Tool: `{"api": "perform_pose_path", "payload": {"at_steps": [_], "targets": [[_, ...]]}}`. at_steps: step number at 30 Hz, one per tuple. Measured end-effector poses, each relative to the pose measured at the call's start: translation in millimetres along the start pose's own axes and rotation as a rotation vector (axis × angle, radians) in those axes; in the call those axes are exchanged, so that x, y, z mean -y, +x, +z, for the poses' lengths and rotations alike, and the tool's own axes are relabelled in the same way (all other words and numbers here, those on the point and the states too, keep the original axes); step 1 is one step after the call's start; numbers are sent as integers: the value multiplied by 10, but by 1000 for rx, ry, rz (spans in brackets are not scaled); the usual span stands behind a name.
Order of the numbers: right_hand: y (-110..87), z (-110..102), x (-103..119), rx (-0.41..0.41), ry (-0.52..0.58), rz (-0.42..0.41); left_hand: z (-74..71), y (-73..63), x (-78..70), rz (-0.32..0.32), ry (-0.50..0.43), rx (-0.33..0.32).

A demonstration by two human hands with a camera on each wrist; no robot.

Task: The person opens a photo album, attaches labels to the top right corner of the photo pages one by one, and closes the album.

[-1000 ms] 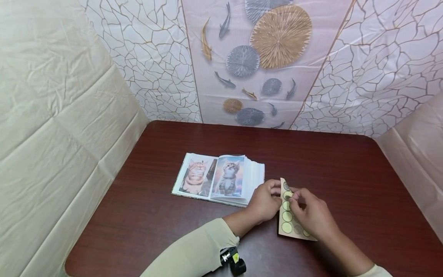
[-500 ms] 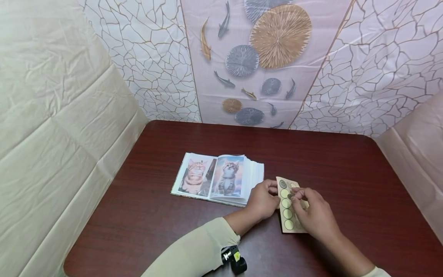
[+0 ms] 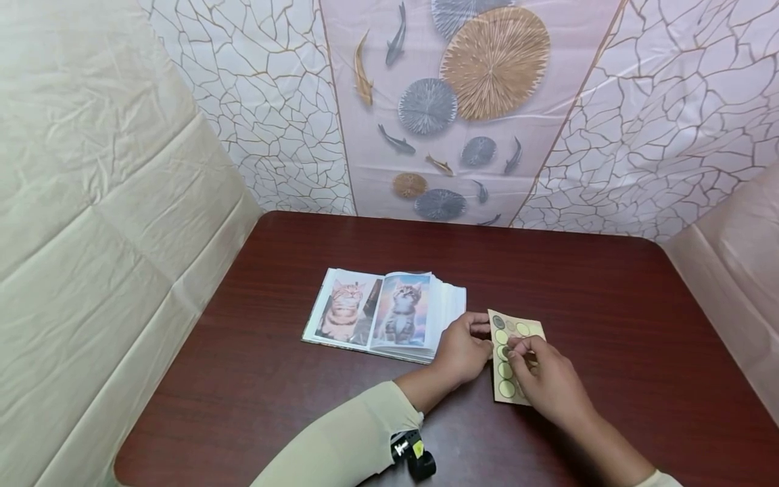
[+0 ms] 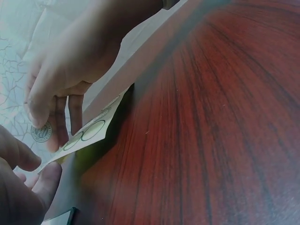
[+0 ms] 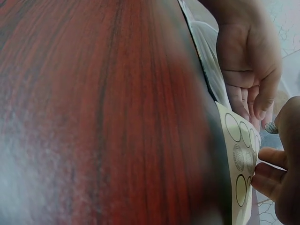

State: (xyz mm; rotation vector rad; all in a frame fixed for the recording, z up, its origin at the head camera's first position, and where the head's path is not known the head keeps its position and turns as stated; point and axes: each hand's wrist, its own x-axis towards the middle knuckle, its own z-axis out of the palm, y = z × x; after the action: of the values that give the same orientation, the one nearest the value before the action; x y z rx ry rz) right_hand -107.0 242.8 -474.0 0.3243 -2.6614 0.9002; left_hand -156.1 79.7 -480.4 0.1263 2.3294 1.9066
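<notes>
A cream sheet of round stickers [image 3: 504, 379] is held tilted over the table, to the right of the photo album. My left hand [image 3: 461, 350] pinches the sheet's left edge between thumb and fingers. Between the thumb and forefinger of my right hand [image 3: 552, 380] is one round sticker [image 4: 41, 132], dark-printed and apart from the sheet in the left wrist view. The right hand's other fingers touch the sheet in the right wrist view. Yellow circles with dark outlines and a few greyish printed rounds show on the sheet; my right hand covers part of it.
An open photo album [image 3: 447, 308] lies left of the hands, showing two kitten pictures. The reddish-brown table [image 3: 292, 419] meets patterned cloth [image 3: 280, 135] at the back. A small black camera [image 3: 414, 456] is strapped at my left wrist.
The sheet has turned to face upward more and come slightly away from the front edge. My right hand has drifted a little left with the sticker; the left hand keeps its grip.
</notes>
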Motion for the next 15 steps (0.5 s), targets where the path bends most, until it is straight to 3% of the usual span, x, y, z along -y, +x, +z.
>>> {"api": "perform_pose_path", "payload": {"at_steps": [6,15], "targets": [[3,27,-19,9,-17,22,-1,-24,-7,15,33,16],[-1,52,-83,51,4,72,-22,-88,-48,-15,85,100]]}}
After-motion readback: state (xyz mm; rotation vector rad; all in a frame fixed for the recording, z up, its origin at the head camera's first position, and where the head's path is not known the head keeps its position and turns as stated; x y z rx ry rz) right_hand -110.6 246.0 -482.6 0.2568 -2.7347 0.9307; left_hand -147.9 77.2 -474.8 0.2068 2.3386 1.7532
